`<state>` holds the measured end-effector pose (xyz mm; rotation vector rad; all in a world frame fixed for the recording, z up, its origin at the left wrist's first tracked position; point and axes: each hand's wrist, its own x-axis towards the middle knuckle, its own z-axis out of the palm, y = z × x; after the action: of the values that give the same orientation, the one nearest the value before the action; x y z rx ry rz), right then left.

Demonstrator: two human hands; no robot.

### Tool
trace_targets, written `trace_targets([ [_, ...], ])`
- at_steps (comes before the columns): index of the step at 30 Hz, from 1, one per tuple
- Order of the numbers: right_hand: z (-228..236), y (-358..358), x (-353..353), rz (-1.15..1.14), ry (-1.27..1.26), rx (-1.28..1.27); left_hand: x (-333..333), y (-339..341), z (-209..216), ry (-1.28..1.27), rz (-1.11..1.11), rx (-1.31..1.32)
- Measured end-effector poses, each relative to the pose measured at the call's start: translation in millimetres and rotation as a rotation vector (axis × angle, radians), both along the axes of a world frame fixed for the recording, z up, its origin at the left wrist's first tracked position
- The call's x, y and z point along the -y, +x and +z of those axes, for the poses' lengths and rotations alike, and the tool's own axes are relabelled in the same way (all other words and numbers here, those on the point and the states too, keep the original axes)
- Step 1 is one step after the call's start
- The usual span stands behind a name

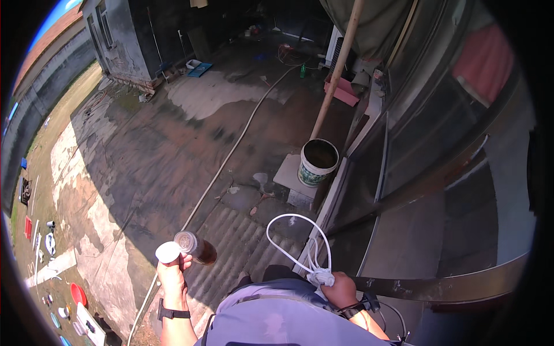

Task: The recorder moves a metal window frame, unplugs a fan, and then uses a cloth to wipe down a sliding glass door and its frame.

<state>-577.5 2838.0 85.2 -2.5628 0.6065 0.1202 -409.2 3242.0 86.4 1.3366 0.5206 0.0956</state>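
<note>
My left hand is closed at the lower left, at the end of a forearm with a dark wrist strap. A round white lid covers part of its fingers. Beside the lid, against my fingertips, a clear bottle with brown contents leans to the right; a mesh-like round top shows at its mouth end. How my fingers divide between lid and bottle is partly hidden. My right hand, near my waist, is wrapped around a bundled white cable. One big loop of the cable stands up above that fist.
A bucket of dark liquid stands on a slab beside a wooden pole. Glazed panels run along my right. A long hose crosses the concrete ground. Corrugated sheeting lies before me; a red basin sits far left.
</note>
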Motion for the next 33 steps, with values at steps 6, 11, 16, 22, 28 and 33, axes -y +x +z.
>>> trace_targets([
  [6, -27.9, 50.6, -13.6, -0.032, -0.013, -0.052, -26.6, 47.3, -18.7, 0.015, -0.092, 0.087],
  [11, -39.3, 86.7, -23.8, -0.076, 0.02, -0.14, -32.0, 86.6, -26.0, 0.063, -0.176, 0.074],
  [16, -65.0, 118.6, -19.9, -0.087, 0.08, -0.161, -23.2, 131.1, -29.0, 0.124, -0.176, -0.034],
  [22, -93.0, 168.0, 4.0, -0.14, 0.116, -0.265, -5.0, 186.1, -52.6, 0.094, -0.201, -0.046],
  [28, -105.4, 173.1, 5.4, -0.289, 0.152, -0.218, 27.3, 253.8, -65.3, 0.129, -0.365, -0.09],
  [33, -118.9, 142.3, -9.1, -0.52, 0.043, -0.149, 71.7, 313.1, -85.3, 0.184, -0.603, -0.095],
])
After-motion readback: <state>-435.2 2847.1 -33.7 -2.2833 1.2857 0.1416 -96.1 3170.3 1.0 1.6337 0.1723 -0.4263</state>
